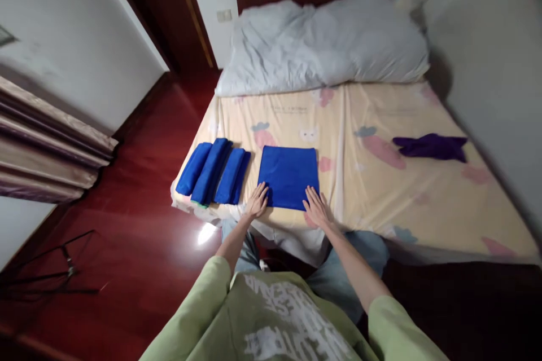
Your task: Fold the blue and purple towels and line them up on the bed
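Observation:
A blue cloth (pixel 288 174), folded into a flat square, lies on the bed's patterned yellow sheet (pixel 372 180) near the foot edge. My left hand (pixel 257 201) rests flat with fingers spread on its near left corner. My right hand (pixel 317 207) lies flat on its near right corner. Neither hand grips anything. Three rolled or folded blue cloths (pixel 214 170) sit side by side just left of the square one.
A crumpled purple cloth (pixel 432 145) lies at the bed's right side near the wall. White pillows (pixel 326 42) are piled at the head. Dark red wood floor (pixel 139 203) and a curtain (pixel 46 146) are to the left, with black cables (pixel 63 271) on the floor.

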`<state>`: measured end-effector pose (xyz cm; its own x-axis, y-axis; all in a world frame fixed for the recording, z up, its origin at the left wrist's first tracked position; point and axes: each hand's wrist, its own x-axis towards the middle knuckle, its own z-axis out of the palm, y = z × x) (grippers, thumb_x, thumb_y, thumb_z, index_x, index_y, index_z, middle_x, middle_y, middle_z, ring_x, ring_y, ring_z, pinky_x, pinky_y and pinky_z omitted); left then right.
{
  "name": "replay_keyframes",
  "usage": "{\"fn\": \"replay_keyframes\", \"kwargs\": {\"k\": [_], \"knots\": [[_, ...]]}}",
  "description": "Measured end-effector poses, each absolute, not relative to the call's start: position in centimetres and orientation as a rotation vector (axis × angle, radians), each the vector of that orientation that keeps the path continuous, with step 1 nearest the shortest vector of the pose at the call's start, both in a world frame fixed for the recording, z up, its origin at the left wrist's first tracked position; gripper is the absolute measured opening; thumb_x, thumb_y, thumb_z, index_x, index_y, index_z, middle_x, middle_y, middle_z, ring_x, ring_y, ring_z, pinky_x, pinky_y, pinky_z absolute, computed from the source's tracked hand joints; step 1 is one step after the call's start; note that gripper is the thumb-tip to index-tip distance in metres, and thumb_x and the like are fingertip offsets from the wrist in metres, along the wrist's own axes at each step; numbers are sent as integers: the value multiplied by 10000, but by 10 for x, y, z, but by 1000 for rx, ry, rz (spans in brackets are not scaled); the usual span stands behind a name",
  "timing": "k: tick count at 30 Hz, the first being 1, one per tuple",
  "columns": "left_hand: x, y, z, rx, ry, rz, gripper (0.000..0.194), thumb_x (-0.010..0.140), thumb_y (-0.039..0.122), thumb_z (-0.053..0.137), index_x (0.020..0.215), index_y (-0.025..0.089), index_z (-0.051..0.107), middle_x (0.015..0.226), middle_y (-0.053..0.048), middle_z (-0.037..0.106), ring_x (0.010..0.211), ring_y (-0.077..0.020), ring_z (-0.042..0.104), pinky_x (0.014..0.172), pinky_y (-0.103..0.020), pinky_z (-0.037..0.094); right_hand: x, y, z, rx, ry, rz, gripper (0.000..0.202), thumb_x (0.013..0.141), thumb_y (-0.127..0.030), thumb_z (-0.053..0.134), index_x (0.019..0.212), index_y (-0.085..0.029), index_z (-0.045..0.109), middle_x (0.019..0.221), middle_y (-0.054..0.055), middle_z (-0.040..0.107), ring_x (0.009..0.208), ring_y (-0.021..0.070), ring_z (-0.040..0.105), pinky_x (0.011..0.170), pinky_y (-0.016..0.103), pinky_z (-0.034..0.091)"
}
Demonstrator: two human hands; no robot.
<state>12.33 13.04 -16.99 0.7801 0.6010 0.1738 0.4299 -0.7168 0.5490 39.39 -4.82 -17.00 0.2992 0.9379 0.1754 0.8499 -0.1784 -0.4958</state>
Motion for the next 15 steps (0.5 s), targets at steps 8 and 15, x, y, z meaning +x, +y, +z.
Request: {"fn": "replay_keyframes", "kwargs": {"k": [8,15], "knots": [[78,129,-195,2353,671,440,658,729,62,501,1367,153,634,1556,-137,502,1485,-269,421,1240,-524,352,405,-104,-192,-1795,-1415,383,474,874,-189,463,1260,-144,736,1392,151,657,1374,274,576,1156,513,492],[97,132,-185,2455,848,383,611,733,18,521,1283,212,702,1482,-89,591,1405,-245,523,1183,-450,426,414,-90,-202,-1776,-1493,174,478,784,-142,513,1174,-199,782,1257,112,739,1210,257,698,1058,455,586]]}}
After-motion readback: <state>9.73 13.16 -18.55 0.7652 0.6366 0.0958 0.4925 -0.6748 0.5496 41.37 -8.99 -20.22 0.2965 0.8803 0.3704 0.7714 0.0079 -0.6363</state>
